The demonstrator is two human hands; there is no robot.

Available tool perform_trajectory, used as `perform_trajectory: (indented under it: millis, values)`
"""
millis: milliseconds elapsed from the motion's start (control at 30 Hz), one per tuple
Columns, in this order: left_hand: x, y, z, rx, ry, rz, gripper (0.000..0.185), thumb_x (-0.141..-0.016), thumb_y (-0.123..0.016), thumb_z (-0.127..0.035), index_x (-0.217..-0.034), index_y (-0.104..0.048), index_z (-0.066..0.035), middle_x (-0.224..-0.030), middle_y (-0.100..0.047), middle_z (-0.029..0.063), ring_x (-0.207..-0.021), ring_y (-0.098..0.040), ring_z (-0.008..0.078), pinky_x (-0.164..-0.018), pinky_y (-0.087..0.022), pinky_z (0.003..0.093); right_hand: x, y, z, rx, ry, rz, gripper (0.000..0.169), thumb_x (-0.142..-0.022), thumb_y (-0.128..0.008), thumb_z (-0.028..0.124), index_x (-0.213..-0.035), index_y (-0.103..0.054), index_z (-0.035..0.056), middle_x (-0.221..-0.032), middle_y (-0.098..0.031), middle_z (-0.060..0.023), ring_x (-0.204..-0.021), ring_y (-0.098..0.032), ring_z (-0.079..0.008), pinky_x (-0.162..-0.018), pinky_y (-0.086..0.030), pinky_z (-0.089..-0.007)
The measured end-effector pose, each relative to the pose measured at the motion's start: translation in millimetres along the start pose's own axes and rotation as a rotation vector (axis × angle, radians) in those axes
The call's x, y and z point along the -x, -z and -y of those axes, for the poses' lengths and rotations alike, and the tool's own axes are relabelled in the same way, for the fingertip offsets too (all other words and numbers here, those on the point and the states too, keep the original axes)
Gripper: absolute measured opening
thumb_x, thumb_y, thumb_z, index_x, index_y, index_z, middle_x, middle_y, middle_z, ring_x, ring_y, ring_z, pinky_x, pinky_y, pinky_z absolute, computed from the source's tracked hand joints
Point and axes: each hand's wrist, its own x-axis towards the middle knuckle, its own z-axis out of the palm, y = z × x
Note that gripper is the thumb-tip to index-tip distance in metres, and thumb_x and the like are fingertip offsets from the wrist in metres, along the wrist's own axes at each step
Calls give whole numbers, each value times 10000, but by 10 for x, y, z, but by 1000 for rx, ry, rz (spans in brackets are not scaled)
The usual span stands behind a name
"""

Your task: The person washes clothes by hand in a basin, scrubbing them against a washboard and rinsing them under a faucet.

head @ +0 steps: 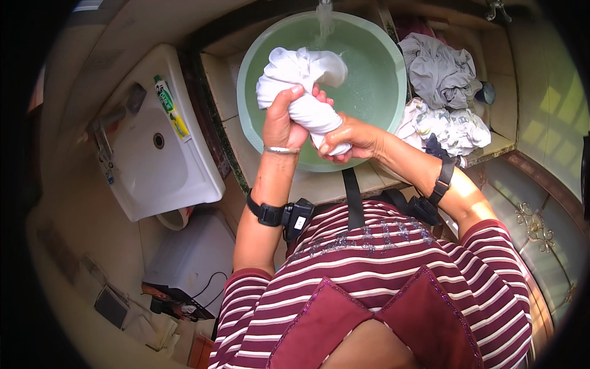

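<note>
A twisted white cloth [318, 112] is gripped in both hands over a pale green plastic basin [249, 124]. My left hand [286, 117] wraps around its middle, thumb on top. Closer to me, my right hand [348, 140] is closed around its lower end. The loose, bunched part of the cloth fans out beyond my left hand. Water [325, 25] runs from a tap at the far rim into the basin, which holds water.
A white washbasin [179, 157] on the left carries a toothpaste tube [170, 106]. On the right, a grey garment [440, 69] and patterned white cloth [447, 124] lie heaped on the tiled ledge [500, 133]. Another tap [498, 10] is at the upper right.
</note>
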Motion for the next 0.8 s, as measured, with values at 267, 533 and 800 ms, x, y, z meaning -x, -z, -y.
perform_trajectory:
  millis: [267,533,800]
  values:
    - [-152,48,4,357,-210,-380,398,-893,-614,-209,-1192,-478,16,-997,-619,200,-927,-630,365,-905,-534,550,664,-564,308,1694,972,-797,1001,-699,-874,265,-1522,-337,77,-1380,-473,-278,-1145,-579,-410,-824,-544,-462]
    - [386,-464,279,285,-340,-188,461,-846,-664,-102,-1253,-469,-7,-1044,-627,188,-1035,-655,371,-942,-549,521,334,-460,57,1275,1124,-1079,524,-629,-779,40,-1117,-594,-8,-912,-673,-133,-783,-658,-310,-711,-550,-391]
    - [665,-194,267,0,-242,52,309,-830,-658,-81,-1107,-567,20,-852,-616,120,-809,-637,270,-846,-568,443,515,-445,-93,442,340,-336,311,-570,-715,-41,-865,-632,11,-683,-586,-10,-503,-481,-83,-429,-356,-262]
